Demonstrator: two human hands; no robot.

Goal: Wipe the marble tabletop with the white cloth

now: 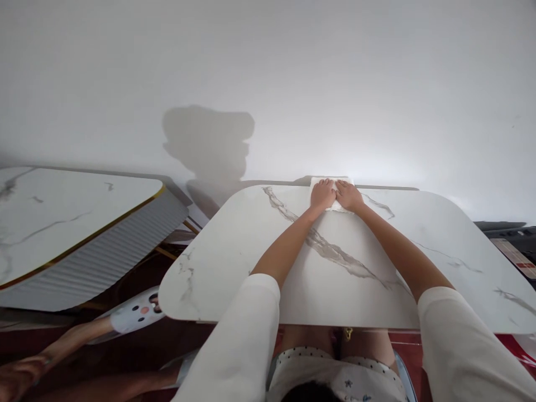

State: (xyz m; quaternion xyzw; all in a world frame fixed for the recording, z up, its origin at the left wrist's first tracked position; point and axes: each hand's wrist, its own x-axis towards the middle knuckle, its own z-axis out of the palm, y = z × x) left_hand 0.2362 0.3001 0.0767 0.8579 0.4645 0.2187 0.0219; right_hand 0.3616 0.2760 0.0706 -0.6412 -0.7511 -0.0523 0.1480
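Left hand (324, 194) and right hand (349, 195) lie side by side on a white cloth (337, 207), near the middle of the table's (234, 251) far edge. Both look flat and unclenched, palms down, inner sides meeting or nearly so; whether any fingertip pinches a fold, one cannot tell. The cloth lies under them, its upper margin reaching the table's far edge, where the wall (377, 84) rises behind. Both arms stretch across the table from its near side, in white sleeves (238, 335).

The step in hand seems to be pressing the cloth down, or sliding it, over the marbled surface; a single view cannot show which. The arms' long reach makes this look like the far end of a stroke. A further stroke would call for even weight through both palms, the cloth kept flat beneath them, and a path inside the table's edge so that the knuckles clear the wall.

Left of the table, apart from it, is a side top (62, 206) with a gold trim; below the table's left corner shows another person's limb (81, 333).
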